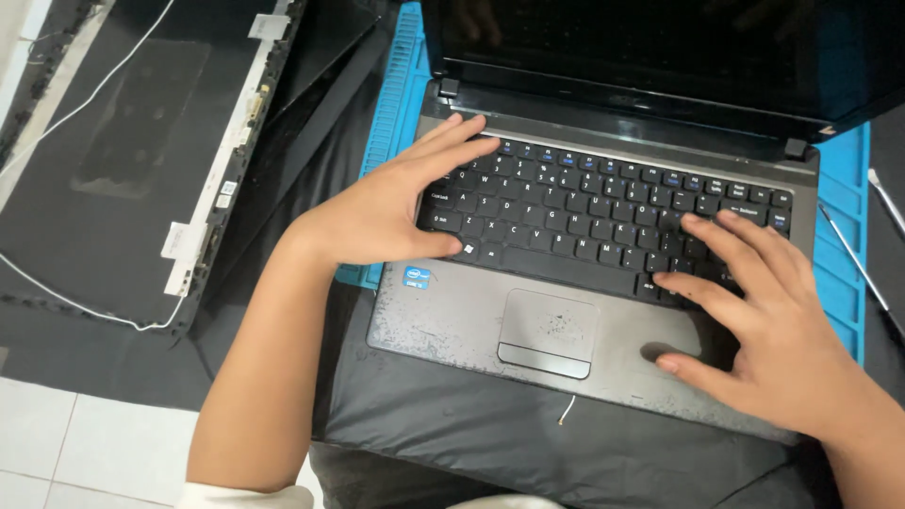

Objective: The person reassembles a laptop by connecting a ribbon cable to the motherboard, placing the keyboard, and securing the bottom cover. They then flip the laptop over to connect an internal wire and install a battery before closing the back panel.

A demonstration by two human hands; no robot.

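An open grey laptop point(471, 330) with a black keyboard point(584, 212) and a dark screen point(660, 47) lies in front of me. My left hand point(386, 207) rests flat on the keyboard's left end, fingers spread toward the top row, thumb near the bottom row. On the right end of the keyboard lies my right hand point(754, 320), its fingers on the keys and its thumb on the palm rest. Neither hand holds anything. The touchpad point(549, 332) sits between the hands.
A blue mat point(401, 94) lies under the laptop on a black cloth point(490, 443). A bare laptop lid panel point(123, 160) with white cables lies at the left. Thin metal tools point(863, 264) lie at the right edge. White floor tiles point(85, 443) show at the lower left.
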